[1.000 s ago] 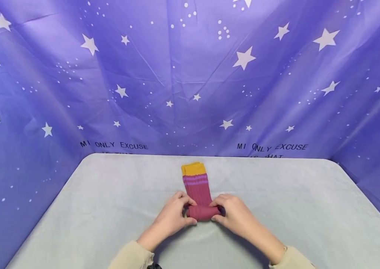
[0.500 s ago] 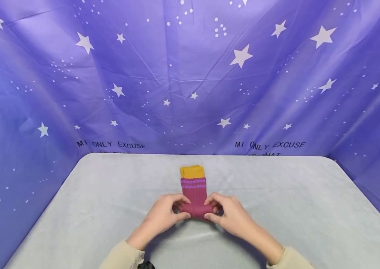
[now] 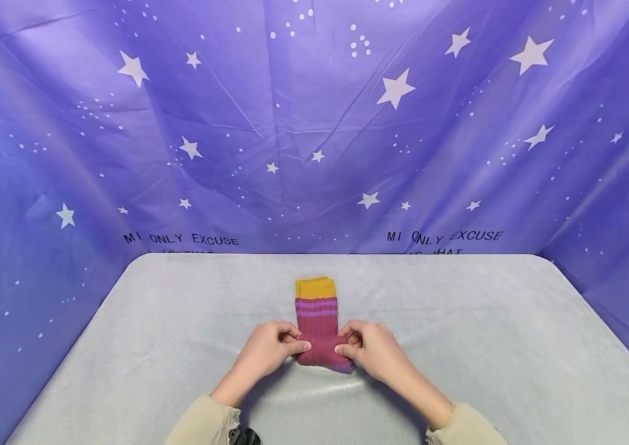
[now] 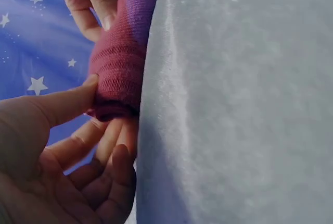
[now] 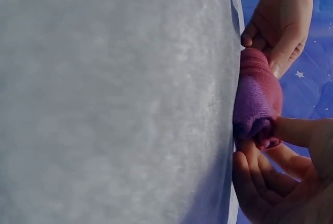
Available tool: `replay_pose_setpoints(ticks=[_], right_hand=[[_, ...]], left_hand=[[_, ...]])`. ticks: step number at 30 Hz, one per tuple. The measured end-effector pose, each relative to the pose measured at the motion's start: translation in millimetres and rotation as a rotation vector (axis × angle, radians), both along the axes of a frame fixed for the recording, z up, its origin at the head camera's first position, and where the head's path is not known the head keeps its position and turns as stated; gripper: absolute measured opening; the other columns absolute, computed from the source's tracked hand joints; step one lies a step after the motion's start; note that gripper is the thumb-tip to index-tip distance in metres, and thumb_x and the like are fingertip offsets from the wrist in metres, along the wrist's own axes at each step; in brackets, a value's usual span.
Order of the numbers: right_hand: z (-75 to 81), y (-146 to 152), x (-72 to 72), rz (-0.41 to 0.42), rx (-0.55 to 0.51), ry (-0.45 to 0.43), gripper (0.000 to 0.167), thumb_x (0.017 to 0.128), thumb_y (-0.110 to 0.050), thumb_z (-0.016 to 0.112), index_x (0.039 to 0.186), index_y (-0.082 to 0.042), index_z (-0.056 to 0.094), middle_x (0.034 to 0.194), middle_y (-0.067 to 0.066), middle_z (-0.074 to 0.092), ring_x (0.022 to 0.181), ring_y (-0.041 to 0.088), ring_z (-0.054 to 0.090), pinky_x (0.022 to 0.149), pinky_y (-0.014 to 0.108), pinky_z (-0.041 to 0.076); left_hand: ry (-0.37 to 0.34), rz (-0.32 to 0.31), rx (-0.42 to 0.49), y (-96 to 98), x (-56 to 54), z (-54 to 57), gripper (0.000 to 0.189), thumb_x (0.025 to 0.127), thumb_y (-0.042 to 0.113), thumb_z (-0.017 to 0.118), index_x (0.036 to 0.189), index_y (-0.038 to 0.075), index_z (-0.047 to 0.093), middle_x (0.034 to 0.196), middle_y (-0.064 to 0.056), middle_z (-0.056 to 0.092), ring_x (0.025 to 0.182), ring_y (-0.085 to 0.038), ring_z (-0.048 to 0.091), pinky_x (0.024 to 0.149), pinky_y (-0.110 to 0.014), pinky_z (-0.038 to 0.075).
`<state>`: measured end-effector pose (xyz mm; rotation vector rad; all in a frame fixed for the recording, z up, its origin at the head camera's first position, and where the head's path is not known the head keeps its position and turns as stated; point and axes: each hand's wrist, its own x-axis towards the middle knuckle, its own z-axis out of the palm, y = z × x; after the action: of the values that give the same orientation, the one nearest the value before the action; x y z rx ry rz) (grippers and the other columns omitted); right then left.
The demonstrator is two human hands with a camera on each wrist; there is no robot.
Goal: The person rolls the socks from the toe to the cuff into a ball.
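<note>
A maroon sock with purple stripes and a yellow cuff lies on the table, cuff pointing away; a doubled edge shows at the cuff. Its near end is folded over into a thick roll, with a purple patch showing in the left wrist view. My left hand pinches the roll's left side between thumb and fingers. On the opposite side my right hand pinches it likewise. In the right wrist view the roll's end shows layered cloth beside my right thumb. Some fingertips are hidden behind the sock.
The table has a pale grey cloth cover with rounded far corners. A purple-blue curtain printed with white stars and lettering hangs behind and along both sides. A small black object sits at the left sleeve.
The thumbs have come in over the rolled end, and a flap with a purple corner now shows below it. The sock appears straighter and slightly lower in the view.
</note>
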<state>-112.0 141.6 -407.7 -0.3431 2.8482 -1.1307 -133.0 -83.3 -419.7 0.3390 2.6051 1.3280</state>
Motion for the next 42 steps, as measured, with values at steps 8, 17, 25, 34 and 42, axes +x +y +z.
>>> replay_pose_setpoints(ticks=[8, 17, 25, 34, 42], right_hand=[[2.3, -3.1, -7.4, -0.002, 0.054, 0.073, 0.021, 0.078, -0.015, 0.083, 0.089, -0.017, 0.066, 0.075, -0.006, 0.062, 0.067, 0.005, 0.053, 0.062, 0.02, 0.044], [-0.7, 0.1, -17.3, 0.007, 0.077, 0.126, 0.016, 0.076, -0.015, 0.085, 0.082, -0.018, 0.069, 0.084, 0.0, 0.064, 0.077, 0.012, 0.057, 0.068, 0.023, 0.047], [-2.3, 2.4, -25.6, 0.009, 0.011, 0.105, 0.01, 0.078, -0.012, 0.083, 0.081, -0.014, 0.074, 0.086, -0.001, 0.07, 0.077, 0.008, 0.062, 0.07, 0.023, 0.052], [1.8, -0.9, -16.5, 0.116, 0.121, 0.269, 0.019, 0.078, -0.02, 0.084, 0.093, -0.014, 0.073, 0.094, -0.002, 0.071, 0.089, 0.016, 0.068, 0.084, 0.036, 0.058], [6.0, -4.7, -12.3, 0.267, 0.315, 0.293, 0.054, 0.063, -0.027, 0.093, 0.102, -0.009, 0.062, 0.101, 0.001, 0.064, 0.098, 0.02, 0.063, 0.091, 0.04, 0.055]], left_hand=[[-0.001, 0.037, -0.046, 3.3, -5.3, -3.2, 0.021, 0.081, 0.029, 0.081, 0.084, 0.01, 0.071, 0.073, 0.003, 0.068, 0.065, -0.007, 0.055, 0.06, -0.022, 0.045], [0.383, -0.047, -0.112, 2.2, 2.7, 1.3, 0.021, 0.077, 0.01, 0.084, 0.086, 0.019, 0.068, 0.093, 0.005, 0.063, 0.091, -0.013, 0.064, 0.082, -0.03, 0.054], [0.449, -0.178, -0.195, -2.8, -0.9, 0.1, 0.042, 0.073, 0.017, 0.087, 0.11, 0.015, 0.068, 0.116, 0.001, 0.068, 0.114, -0.02, 0.065, 0.101, -0.038, 0.052], [0.397, -0.161, -0.199, -1.3, -9.5, -5.1, 0.032, 0.076, 0.014, 0.085, 0.102, 0.017, 0.066, 0.104, 0.001, 0.073, 0.102, -0.02, 0.069, 0.09, -0.038, 0.056], [0.323, -0.214, -0.207, 0.2, -12.4, -0.8, 0.036, 0.076, 0.014, 0.085, 0.098, 0.017, 0.057, 0.097, 0.0, 0.071, 0.09, -0.018, 0.066, 0.079, -0.036, 0.054]])
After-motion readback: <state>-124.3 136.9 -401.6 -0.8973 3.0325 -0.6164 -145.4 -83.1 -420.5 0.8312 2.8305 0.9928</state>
